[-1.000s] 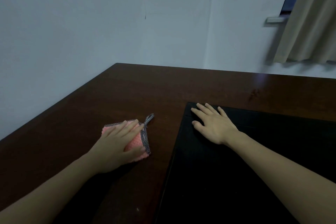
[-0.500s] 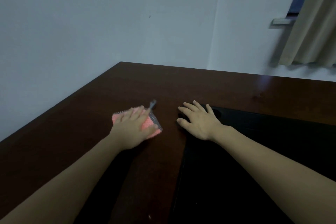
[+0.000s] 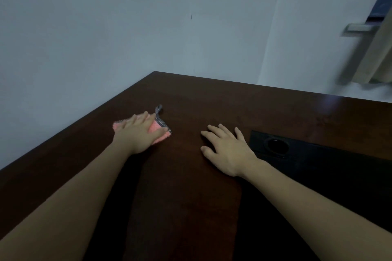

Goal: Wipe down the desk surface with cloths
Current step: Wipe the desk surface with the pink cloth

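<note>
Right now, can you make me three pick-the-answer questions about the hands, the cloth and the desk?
1. Where does the right hand rest?
A. on the bare desk
B. on the cloth
C. on the curtain

2. What colour is the cloth?
A. green
B. pink with a grey edge
C. yellow

3. How does the left hand lie?
A. curled in a fist above the desk
B. pinching the loop of the cloth
C. flat, fingers straight, pressing the cloth

Answers:
1. A, its palm lies on brown wood, left of the black mat.
2. B, pink shows round the fingers, with grey trim along the side.
3. C, the straight fingers cover most of the cloth.
</note>
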A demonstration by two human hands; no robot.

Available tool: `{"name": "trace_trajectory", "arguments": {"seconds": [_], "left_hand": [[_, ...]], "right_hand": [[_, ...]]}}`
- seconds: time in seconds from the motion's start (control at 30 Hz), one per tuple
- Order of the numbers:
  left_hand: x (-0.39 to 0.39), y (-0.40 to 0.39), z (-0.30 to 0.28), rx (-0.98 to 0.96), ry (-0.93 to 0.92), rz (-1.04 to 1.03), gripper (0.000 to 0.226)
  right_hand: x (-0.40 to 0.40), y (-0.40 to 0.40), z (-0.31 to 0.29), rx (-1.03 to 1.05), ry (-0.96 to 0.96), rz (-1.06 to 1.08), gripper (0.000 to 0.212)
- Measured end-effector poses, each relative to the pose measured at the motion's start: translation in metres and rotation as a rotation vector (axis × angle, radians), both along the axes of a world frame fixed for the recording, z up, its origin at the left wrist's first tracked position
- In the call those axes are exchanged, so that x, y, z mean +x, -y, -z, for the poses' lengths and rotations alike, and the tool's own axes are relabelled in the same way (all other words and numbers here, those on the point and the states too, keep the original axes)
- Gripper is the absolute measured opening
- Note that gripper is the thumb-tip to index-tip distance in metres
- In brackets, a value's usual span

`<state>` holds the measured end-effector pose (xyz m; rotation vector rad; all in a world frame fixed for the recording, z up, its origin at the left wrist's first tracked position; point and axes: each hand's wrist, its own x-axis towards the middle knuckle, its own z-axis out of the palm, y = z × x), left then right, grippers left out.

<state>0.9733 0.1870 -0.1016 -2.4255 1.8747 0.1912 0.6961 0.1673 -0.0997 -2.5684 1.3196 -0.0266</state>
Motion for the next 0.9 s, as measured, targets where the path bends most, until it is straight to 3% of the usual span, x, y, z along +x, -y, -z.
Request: {"name": "trace_trajectory", "arguments": {"seconds": [0.13,0.37,0.47,0.53,0.67,0.9], "left_hand": [[-0.008,0.009,0.002,0.014,-0.001,-0.01,0.087],[-0.028,-0.088,-0.002,0.014,-0.009,0.346,0.099],[-0.018,-0.107,-0.002,0.042,-0.05,0.382,0.084],[-0.011,-0.098,-0.007,0.056,-0.049,0.361,0.082],[0.016,-0.049,-0.01,0.03,-0.002,0.197,0.118],[0.012,0.011,-0.001,-0.009,-0.025,-0.077,0.087]], "right_hand": [[0.0,-0.001,-0.002,-0.003,0.001,0.005,0.059],[0.002,-0.003,-0.002,-0.014,-0.028,0.01,0.06],[0.002,-0.004,-0.001,-0.014,-0.034,0.008,0.06],[0.002,-0.003,-0.002,-0.016,-0.037,0.01,0.06],[0.003,-0.003,-0.001,-0.025,-0.036,0.008,0.06],[0.004,-0.003,-0.002,-0.015,-0.017,0.019,0.059]]}}
